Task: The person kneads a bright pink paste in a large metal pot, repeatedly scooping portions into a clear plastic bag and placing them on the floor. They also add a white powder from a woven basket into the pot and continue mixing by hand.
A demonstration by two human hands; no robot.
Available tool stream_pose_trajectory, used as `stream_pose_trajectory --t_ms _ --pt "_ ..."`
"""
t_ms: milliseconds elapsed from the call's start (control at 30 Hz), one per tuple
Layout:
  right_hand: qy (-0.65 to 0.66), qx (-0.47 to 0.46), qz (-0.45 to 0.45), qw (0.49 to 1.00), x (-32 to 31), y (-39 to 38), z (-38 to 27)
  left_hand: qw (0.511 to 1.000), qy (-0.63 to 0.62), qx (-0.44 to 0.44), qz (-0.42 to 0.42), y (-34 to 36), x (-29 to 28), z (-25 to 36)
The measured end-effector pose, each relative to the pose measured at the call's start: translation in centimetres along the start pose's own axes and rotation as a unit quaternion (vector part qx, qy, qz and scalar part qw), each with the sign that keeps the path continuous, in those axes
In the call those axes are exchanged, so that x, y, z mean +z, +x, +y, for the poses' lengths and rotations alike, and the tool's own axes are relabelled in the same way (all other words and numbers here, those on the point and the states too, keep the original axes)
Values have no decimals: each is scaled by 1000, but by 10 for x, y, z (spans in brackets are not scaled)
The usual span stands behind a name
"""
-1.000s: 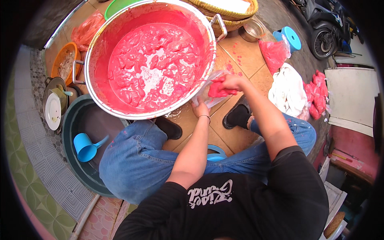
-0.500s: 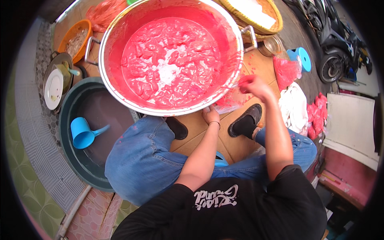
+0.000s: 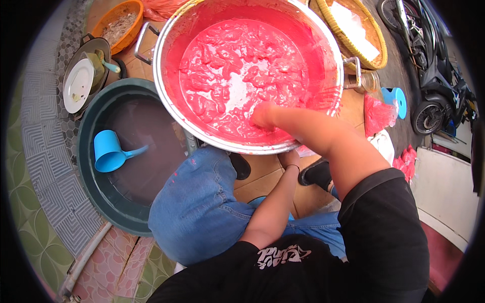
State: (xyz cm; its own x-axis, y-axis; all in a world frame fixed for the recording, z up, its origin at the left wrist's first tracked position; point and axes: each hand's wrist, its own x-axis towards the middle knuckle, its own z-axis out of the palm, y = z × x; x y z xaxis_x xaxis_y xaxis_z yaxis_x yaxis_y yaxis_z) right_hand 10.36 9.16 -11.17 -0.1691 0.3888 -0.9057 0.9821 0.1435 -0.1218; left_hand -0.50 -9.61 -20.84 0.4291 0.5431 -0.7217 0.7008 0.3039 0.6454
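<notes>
Pot [image 3: 316, 48] stands close in front, presumably for easy reach; I see the right hand [image 3: 262, 117] dipped in its pink mixture [image 3: 212, 60], fingers submerged. Left hand [image 3: 289, 158] sits below its near edge, fingers hidden; I cannot tell either grip.

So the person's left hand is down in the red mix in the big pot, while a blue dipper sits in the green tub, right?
Not quite: the head view shows the right hand in the red mix in the big pot. The blue dipper does sit in the green tub.
</notes>
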Motion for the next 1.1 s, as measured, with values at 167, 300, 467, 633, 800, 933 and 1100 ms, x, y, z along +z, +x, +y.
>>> stream_pose_trajectory --t_ms 167,300,467,633,800,933,1100 --pt "156 42 48 986 3 22 22 998 -7 8 58 -8 -11 18" --pt "365 37 85 926 -53 11 44 998 40 -19 -35 -7 -23 14" --pt "413 -54 375 828 -91 66 9 989 -115 -86 -25 -11 -8 12" --pt "235 64 311 919 -110 79 -41 985 -129 -112 -24 -11 -8 4" --pt "277 73 237 928 -94 99 -36 983 -124 -131 -21 -11 -5 -1" --pt "396 -18 268 878 -77 51 -7 986 -97 -132 -16 -5 -1 -1" --pt "643 -47 294 705 -55 -41 32 997 60 -19 -36 -5 -15 11"
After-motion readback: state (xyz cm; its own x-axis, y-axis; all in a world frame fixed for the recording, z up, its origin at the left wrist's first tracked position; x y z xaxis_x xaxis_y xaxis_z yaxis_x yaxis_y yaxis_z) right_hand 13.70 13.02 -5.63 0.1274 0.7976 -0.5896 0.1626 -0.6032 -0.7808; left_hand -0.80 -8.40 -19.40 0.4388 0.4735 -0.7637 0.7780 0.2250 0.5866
